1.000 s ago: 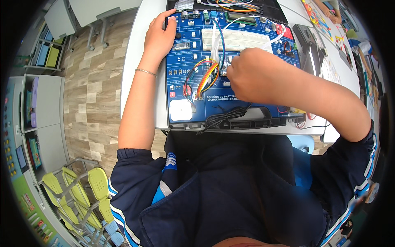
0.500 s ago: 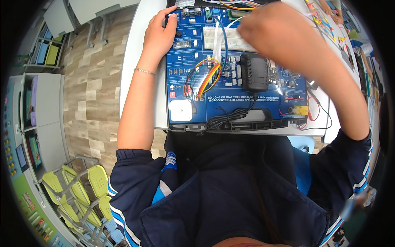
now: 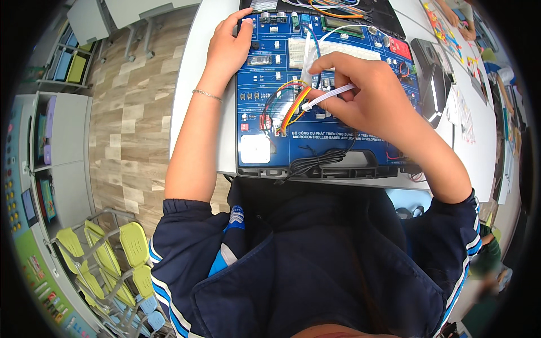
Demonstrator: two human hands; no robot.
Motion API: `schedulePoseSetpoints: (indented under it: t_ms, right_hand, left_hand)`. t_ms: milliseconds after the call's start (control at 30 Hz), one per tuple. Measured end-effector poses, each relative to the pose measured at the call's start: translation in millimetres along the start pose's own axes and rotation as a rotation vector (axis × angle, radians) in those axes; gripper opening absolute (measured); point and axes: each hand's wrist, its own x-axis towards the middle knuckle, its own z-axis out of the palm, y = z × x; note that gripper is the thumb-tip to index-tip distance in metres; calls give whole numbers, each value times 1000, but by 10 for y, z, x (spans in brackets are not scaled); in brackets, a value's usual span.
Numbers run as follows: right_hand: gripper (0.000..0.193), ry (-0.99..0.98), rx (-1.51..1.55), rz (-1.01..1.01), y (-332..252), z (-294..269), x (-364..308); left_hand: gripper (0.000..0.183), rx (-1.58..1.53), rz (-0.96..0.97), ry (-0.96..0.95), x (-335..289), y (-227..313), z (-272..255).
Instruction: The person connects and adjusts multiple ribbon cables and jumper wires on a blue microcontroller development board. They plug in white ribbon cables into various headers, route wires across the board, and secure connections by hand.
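A blue microcontroller kit board [image 3: 324, 125] in a black case lies on a white table. My left hand [image 3: 231, 48] rests on the board's upper left edge, thumb apart from the fingers. Over the middle of the board, my right hand [image 3: 366, 93] pinches a white cable, its white plug [image 3: 306, 106] sticking out to the left. Just beside that plug, a bundle of yellow, orange and red wires [image 3: 294, 106] arches up from the board. A white breadboard [image 3: 349, 48] is partly covered by my right hand. The black power adapter is hidden, but its coiled black cord [image 3: 315, 161] shows.
Loose coloured wires [image 3: 338, 8] lie in the open case lid. A shiny black device [image 3: 435, 93] sits on the table [image 3: 194, 112] to the right. Farther right are another person's hands [image 3: 459, 23] near colourful parts [image 3: 439, 31]. Green chairs [image 3: 135, 242] stand at lower left.
My right hand has come down and toward me from the breadboard's right end, and the white plug now shows at its fingers. My left hand stays on the board's edge.
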Motion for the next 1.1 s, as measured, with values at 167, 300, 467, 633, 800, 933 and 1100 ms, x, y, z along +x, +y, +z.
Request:
schedulePoseSetpoints:
  t_ms: [167, 300, 467, 633, 800, 933, 1100]
  right_hand:
    - [20, 5, 46, -178, 93, 159, 3]
    - [22, -1, -9, -238, 111, 230, 22]
    - [20, 125, -96, -201, 115, 196, 94]
    - [14, 34, 75, -210, 21, 184, 54]
    - [16, 32, 125, -301, -50, 142, -34]
    - [16, -234, 151, -204, -134, 167, -147]
    - [11, -394, 115, -63, -290, -14, -124]
  left_hand:
    - [38, -5, 46, 26, 6, -44, 17]
    - [35, 54, 114, 71, 5, -75, 29]
    - [35, -75, 3, -1, -27, 88, -23]
    - [36, -32, 59, 15, -15, 48, -32]
    - [36, -40, 21, -12, -31, 86, -38]
    - [36, 14, 96, 47, -17, 32, -21]
    - [36, -34, -21, -16, -26, 125, -28]
